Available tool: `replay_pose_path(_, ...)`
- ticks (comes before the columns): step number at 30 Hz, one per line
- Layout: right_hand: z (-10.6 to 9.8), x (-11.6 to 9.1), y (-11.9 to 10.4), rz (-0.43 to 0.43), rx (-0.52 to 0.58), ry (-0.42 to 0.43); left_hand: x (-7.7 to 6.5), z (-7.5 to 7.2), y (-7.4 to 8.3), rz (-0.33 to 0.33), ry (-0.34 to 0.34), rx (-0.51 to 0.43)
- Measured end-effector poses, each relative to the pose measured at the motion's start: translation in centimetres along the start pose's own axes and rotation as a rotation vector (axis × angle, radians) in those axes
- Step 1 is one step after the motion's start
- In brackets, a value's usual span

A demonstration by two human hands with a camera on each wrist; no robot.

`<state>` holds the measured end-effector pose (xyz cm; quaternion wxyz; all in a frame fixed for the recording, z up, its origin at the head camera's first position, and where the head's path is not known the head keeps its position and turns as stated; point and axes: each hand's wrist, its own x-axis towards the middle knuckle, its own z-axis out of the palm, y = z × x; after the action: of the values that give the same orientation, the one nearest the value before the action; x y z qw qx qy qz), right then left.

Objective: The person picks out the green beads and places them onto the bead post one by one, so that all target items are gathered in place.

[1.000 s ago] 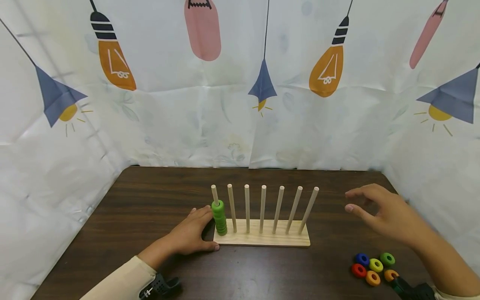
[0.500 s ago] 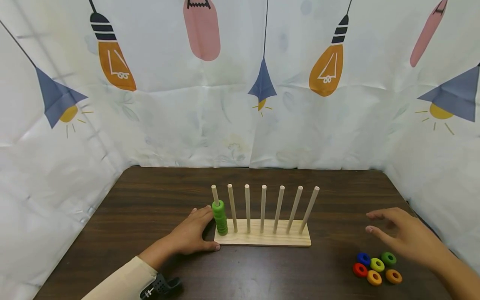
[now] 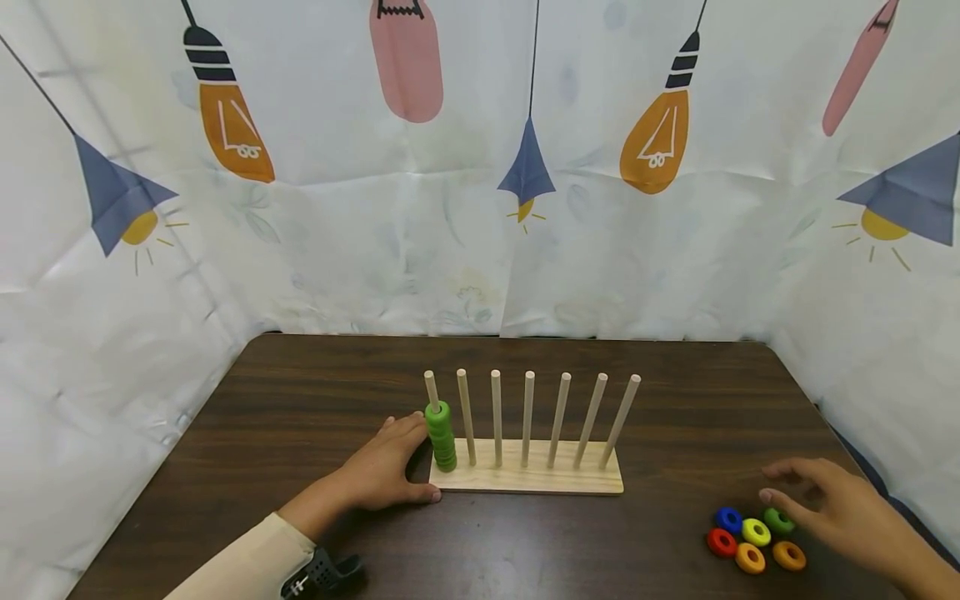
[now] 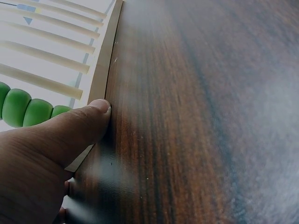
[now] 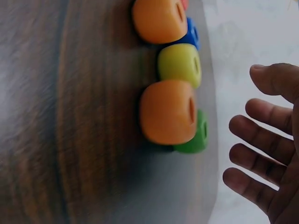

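A wooden bead abacus point(image 3: 525, 477) with a row of upright pegs stands mid-table. Its leftmost peg carries a stack of green beads point(image 3: 442, 442). My left hand point(image 3: 382, 467) holds the abacus by its left end. In the left wrist view, the thumb point(image 4: 81, 123) presses the front edge of the base. On the right, my right hand point(image 3: 843, 512) hovers beside loose beads, fingers apart and holding nothing. These are a blue bead point(image 3: 720, 517), a red bead point(image 3: 713, 546), a yellow bead point(image 3: 747, 536), a green bead point(image 3: 775, 525) and two orange beads point(image 5: 161, 114).
The dark wood-grain table point(image 3: 570, 550) has a printed white curtain point(image 3: 375, 250) behind it and at both sides. A black strap device point(image 3: 318, 573) sits on the left wrist, at the cuff of a cream sleeve point(image 3: 247, 560).
My right hand has come down and to the right, from beyond the loose beads to just beside them. The left hand and the abacus have stayed put.
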<state>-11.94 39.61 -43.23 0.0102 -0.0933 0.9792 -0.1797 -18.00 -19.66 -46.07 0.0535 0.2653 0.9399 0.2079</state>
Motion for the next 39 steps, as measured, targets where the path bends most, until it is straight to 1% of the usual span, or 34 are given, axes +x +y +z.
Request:
replay_pose_path(4,0.3,-0.4,0.6,0.029,-0.001,-0.029,0.0,0.0,0.1,-0.004,-0.004,-0.005)
replay_pose_path(10,0.8,-1.0,1.4,0.015,0.017,-0.051,0.0,-0.1,0.1,-0.005,-0.008,-0.009)
replay_pose_path(12,1.0,-1.2,1.6,0.019,0.011,-0.063,0.0,-0.1,0.1,-0.009,-0.011,-0.006)
replay_pose_path(14,1.2,-1.3,1.8,0.025,0.01,-0.058,0.0,-0.1,0.1,-0.004,-0.011,-0.009)
replay_pose_path(19,1.5,-1.5,1.7,0.058,0.006,-0.042,0.0,-0.2,0.0,0.008,-0.006,-0.012)
replay_pose_path(24,1.4,-1.2,1.4,0.1,0.013,-0.081,0.0,-0.1,0.1,0.0,-0.006,-0.012)
replay_pose_path(30,1.3,-0.8,1.4,0.132,0.036,-0.131,0.0,-0.1,0.1,-0.002,-0.007,-0.009)
replay_pose_path(34,1.3,-0.4,1.5,0.122,0.033,-0.137,0.0,-0.1,0.1,-0.001,-0.011,-0.014)
replay_pose_path(39,1.5,0.3,1.3,0.07,0.019,-0.083,0.0,-0.2,0.1,0.001,-0.01,-0.013)
